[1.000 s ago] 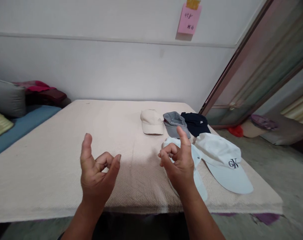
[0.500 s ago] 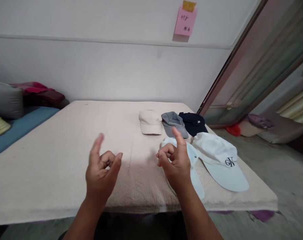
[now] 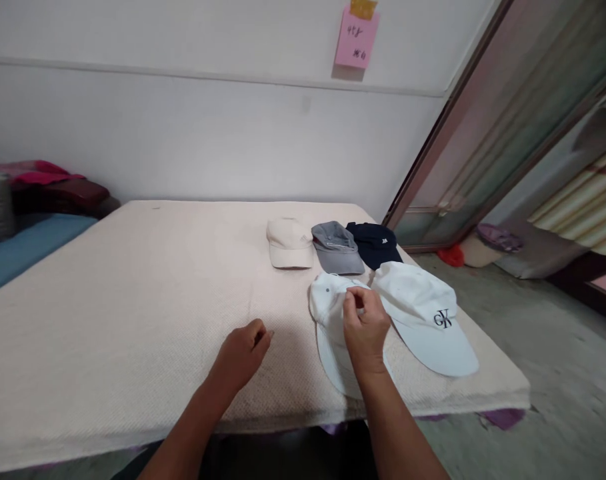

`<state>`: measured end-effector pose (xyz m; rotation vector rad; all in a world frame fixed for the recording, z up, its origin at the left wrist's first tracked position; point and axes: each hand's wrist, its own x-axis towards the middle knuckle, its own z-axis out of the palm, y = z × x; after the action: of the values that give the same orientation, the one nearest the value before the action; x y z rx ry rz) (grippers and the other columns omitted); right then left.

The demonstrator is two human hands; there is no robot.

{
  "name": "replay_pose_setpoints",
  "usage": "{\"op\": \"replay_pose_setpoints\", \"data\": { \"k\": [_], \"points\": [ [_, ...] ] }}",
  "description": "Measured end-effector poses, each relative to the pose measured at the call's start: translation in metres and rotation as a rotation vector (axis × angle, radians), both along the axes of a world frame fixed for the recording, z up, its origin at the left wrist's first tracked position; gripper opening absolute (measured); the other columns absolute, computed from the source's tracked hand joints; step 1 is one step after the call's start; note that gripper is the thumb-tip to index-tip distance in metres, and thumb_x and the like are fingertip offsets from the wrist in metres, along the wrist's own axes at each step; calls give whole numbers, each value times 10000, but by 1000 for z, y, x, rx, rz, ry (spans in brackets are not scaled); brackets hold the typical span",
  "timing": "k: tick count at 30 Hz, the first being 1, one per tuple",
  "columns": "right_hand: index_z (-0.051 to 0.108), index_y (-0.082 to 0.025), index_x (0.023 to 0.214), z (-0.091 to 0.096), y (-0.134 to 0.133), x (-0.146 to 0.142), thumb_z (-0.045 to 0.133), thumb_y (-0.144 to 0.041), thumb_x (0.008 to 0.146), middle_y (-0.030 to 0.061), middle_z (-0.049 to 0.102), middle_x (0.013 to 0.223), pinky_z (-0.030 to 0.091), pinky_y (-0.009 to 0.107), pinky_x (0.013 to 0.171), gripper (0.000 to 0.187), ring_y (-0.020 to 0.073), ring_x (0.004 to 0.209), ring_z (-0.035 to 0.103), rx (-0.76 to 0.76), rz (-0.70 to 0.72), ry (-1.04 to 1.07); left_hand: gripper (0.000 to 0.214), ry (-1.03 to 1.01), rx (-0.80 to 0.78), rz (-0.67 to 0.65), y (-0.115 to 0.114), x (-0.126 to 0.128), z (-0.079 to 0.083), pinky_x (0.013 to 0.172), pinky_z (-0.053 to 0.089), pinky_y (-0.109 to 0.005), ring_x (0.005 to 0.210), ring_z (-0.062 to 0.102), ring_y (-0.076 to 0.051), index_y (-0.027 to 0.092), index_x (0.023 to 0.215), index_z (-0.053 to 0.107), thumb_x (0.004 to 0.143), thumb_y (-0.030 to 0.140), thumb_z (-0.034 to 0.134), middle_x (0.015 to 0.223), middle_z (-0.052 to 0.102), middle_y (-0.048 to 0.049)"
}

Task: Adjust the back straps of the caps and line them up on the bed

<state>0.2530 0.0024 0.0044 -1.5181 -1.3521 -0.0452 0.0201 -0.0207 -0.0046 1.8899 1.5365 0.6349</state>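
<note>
My right hand [image 3: 365,325] pinches the crown of a plain white cap [image 3: 330,319] that lies on the cream-covered table [image 3: 133,293]. Beside it to the right lies a second white cap [image 3: 423,313] with a dark letter logo. My left hand [image 3: 243,352] rests low on the cloth left of the plain cap, fingers curled loosely, holding nothing. Behind stand three more caps in a row: a beige cap [image 3: 287,243], a grey cap [image 3: 335,248] and a navy cap [image 3: 375,243].
A pink note [image 3: 355,39] hangs on the white wall. Folded red bedding [image 3: 47,183] and a blue mat [image 3: 23,243] lie at the left. A glass door frame [image 3: 483,127] stands at the right, with a concrete floor [image 3: 557,373] beyond the table's edge.
Both hands came down from a raised position. My right hand dropped onto the plain white cap and pinched it; my left hand lowered to the cloth. The view shifted right.
</note>
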Motion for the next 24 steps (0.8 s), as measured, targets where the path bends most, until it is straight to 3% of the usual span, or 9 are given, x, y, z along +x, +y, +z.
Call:
{"op": "replay_pose_setpoints", "data": {
  "k": [3, 6, 10, 16, 20, 24],
  "points": [
    [574, -169, 948, -3, -1, 13, 529, -313, 842, 96, 599, 915, 407, 360, 819, 184, 239, 891, 540, -64, 7, -177, 261, 23, -14, -8, 2, 9, -4, 510, 242, -269, 519, 438, -143, 220, 653, 408, 859, 380, 409, 567, 472, 32],
    [565, -158, 1032, -9, -3, 18, 594, -355, 787, 114, 609, 970, 387, 356, 800, 316, 259, 917, 538, -308, 32, -314, 232, 11, -29, -15, 4, 17, -9, 526, 277, -269, 548, 481, -151, 213, 682, 465, 856, 360, 420, 594, 518, 21],
    [575, -161, 971, -17, -2, 21, 510, -201, 795, 75, 645, 838, 363, 285, 665, 192, 205, 749, 578, -614, 149, -266, 227, -102, -98, -27, 6, 26, -16, 575, 348, -277, 640, 554, -174, 203, 761, 531, 855, 390, 442, 683, 590, -7],
    [570, -186, 827, -18, 0, 21, 446, -162, 795, 50, 661, 802, 367, 273, 674, 130, 193, 741, 587, -579, 255, -147, 302, -232, -202, 27, 12, 26, -18, 617, 399, -302, 710, 579, -202, 191, 830, 554, 853, 468, 438, 767, 621, -38],
    [573, -165, 916, -19, -2, 16, 556, -281, 782, 85, 651, 857, 352, 281, 662, 178, 217, 776, 578, -602, 271, -279, 293, -223, -199, 23, 13, 22, -16, 643, 413, -318, 713, 580, -205, 188, 813, 550, 847, 462, 451, 755, 615, -37],
    [579, -168, 881, -23, -2, 10, 538, -176, 763, 79, 645, 797, 304, 285, 631, 125, 208, 723, 567, -714, 266, -376, 296, -275, -229, 27, 13, 18, -17, 650, 429, -323, 722, 592, -207, 181, 835, 559, 838, 460, 463, 770, 627, -47]
  ]
}}
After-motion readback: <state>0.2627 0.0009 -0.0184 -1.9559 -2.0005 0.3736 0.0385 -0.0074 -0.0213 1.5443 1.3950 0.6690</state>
